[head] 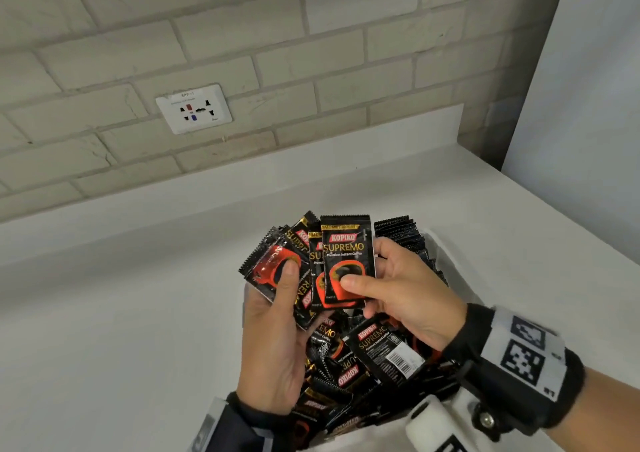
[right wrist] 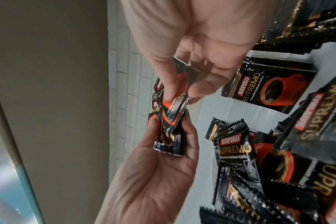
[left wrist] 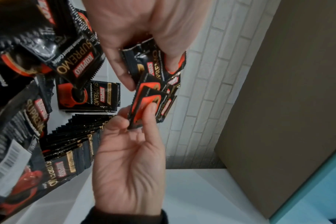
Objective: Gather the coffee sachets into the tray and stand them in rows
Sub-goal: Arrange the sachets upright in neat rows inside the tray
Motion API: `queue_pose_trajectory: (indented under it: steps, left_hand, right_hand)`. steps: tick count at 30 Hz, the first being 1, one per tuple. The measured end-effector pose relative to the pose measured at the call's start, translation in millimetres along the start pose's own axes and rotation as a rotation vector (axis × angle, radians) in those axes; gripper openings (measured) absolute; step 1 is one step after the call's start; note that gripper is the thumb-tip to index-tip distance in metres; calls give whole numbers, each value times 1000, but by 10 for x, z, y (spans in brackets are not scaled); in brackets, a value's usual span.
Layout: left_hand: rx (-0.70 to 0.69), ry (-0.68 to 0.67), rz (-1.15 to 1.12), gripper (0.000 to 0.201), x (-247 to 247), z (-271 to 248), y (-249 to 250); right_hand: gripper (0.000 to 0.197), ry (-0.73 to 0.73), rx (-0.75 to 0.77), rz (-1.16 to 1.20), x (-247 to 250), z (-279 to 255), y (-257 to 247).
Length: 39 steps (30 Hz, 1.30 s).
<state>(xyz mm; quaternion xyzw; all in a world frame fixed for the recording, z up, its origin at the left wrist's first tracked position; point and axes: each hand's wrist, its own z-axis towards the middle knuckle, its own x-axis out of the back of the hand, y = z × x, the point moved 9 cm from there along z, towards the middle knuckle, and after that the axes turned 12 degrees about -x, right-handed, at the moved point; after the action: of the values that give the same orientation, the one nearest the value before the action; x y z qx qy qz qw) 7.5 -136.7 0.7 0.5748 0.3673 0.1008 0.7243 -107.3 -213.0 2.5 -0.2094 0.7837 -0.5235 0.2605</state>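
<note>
The left hand grips a fanned bunch of black foil coffee sachets, thumb on top. The right hand pinches one upright black sachet between thumb and fingers.

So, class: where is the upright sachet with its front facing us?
In the head view, the upright sachet is centre frame, pinched by the right hand, beside the left hand's fan of sachets, above the tray.

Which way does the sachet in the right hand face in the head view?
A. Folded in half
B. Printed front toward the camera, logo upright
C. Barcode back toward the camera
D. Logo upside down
B: the right hand pinches a sachet whose Kopiko Supremo front reads upright.
</note>
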Motion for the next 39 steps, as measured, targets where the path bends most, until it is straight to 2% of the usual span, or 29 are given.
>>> queue_pose_trajectory:
  steps: [2,4,8,10,13,18,21,25,27,29,31,34,36,39]
  left_hand:
    - [-16,-58,52,53,-55,-14,-8]
    - [-31,-101,96,55,-82,-25,-16]
    - [-58,-140,130,31,-109,-57,-20]
    - [-71,-147,131,29,-133,-80,-20]
    - [-67,-133,116,39,-144,-95,-27]
    - [-86,-113,159,43,-128,-111,-20]
    - [-89,-119,168,55,-126,-136,-12]
    - [-86,-123,161,41,-80,-91,16]
    - [-81,-153,148,37,-89,-80,32]
    - [-73,-178,142,30,-86,-78,37]
    - [-65,-209,142,30,-113,-93,37]
    - [-72,-253,153,38,-179,-116,41]
    - [-90,-275,178,37,-218,-130,53]
    - [-86,-269,180,35,-202,-132,52]
  right_hand:
    - [31,35,20,-33,-7,7,0]
    - [33,50,30,-54,-34,-1,5]
    - [38,59,88,-242,-117,-41,-19]
    - [40,41,101,-363,-194,-72,-35]
    - [45,40,93,-480,-260,-55,25]
    - [48,69,119,-556,-325,-61,83]
    - [45,88,130,-605,-338,-120,89]
    - [40,65,107,-729,-363,-190,35]
    - [57,99,108,-800,-286,-213,-100]
    - [66,204,193,-786,-156,-264,-386]
    - [58,278,360,-768,-76,-337,-698]
    - [39,213,524,-971,-210,-339,-930]
    - [34,143,531,-1084,-287,-269,-922]
    - [34,113,470,-1124,-281,-182,-891]
